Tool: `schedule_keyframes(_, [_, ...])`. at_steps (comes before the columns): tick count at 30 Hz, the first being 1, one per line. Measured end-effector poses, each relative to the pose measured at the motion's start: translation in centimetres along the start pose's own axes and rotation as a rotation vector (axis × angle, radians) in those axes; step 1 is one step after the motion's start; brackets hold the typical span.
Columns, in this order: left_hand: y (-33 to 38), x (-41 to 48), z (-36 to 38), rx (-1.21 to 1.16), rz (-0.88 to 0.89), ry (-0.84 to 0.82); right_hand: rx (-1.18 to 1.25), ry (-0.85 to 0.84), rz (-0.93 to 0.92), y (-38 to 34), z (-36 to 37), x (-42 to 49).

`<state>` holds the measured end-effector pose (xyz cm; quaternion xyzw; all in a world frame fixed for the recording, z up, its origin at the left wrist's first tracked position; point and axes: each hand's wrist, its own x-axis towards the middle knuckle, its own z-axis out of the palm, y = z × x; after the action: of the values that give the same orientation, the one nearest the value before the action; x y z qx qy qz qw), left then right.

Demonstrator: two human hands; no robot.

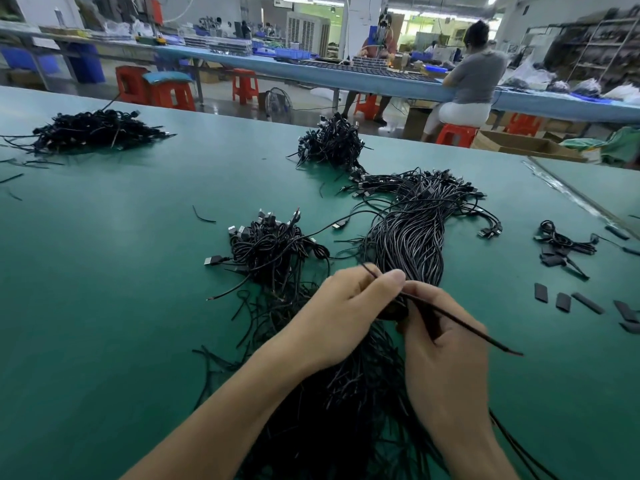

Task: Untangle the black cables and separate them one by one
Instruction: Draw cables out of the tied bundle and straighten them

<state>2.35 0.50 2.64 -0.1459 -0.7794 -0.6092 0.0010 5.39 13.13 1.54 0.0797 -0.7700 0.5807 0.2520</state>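
Note:
A long bundle of black cables point(412, 237) runs down the middle of the green table point(104, 289), from USB plugs at the far end to a loose tangle under my forearms. My left hand point(343, 317) pinches a single black cable point(460, 327) between thumb and fingers just above the bundle. My right hand point(440, 344) holds the same cable right beside it; the cable's free end sticks out to the right, tipped red. To the left of the bundle lies a smaller heap of coiled cables point(273, 247).
Two more cable heaps lie farther off, one heap at far left point(93, 129) and one heap at far centre point(332, 140). Short black sleeve pieces point(568, 301) and a small cable knot point(561, 244) sit at the right. A seated person point(471, 81) works at another bench behind.

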Motion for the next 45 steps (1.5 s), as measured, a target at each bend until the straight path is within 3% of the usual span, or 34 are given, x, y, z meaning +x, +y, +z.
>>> schedule_keyframes(3, [0.3,0.0,-0.2,-0.107,-0.043,0.054,-0.076,-0.102,-0.063,-0.2,0.2,-0.2])
schedule_keyframes(7, [0.7,0.0,-0.1,-0.069,-0.035,0.103,-0.131,-0.171,-0.065,-0.4,0.2,-0.4])
schedule_keyframes(12, [0.1,0.1,0.0,0.111,0.043,0.287,-0.164,-0.039,-0.118,-0.8,1.0,-1.5])
schedule_keyframes(15, [-0.2,0.2,0.1,0.082,0.004,0.296,-0.088,0.022,-0.143,-1.0,1.6,-2.2])
schedule_keyframes(19, [0.0,0.1,-0.1,0.110,-0.004,0.290,-0.219,-0.013,-0.299,-1.3,1.4,-2.1])
schedule_keyframes(23, [0.0,0.3,-0.5,0.140,-0.153,0.131,-0.372,-0.072,-0.454,-1.3,0.6,-1.4])
schedule_keyframes(27, [0.5,-0.2,-0.8,-0.080,-0.236,-0.060,-0.390,-0.154,-0.516,-1.6,-0.4,0.2])
schedule_keyframes(32, [1.1,-0.8,-0.9,-0.241,-0.419,-0.292,-0.247,-0.257,-0.337,-1.9,-1.5,2.3])
schedule_keyframes(35, [1.2,-0.9,-1.7,-0.357,-0.419,-0.452,-0.162,-0.266,-0.219,-1.7,-1.7,2.6])
schedule_keyframes(40, [1.4,-1.4,-2.3,-0.108,-0.225,-0.601,-0.219,-0.426,-0.229,-1.8,-2.5,3.2])
schedule_keyframes(45, [1.1,-1.2,-1.9,0.019,-0.267,-0.487,-0.312,-0.517,-0.279,-1.9,-2.9,3.4])
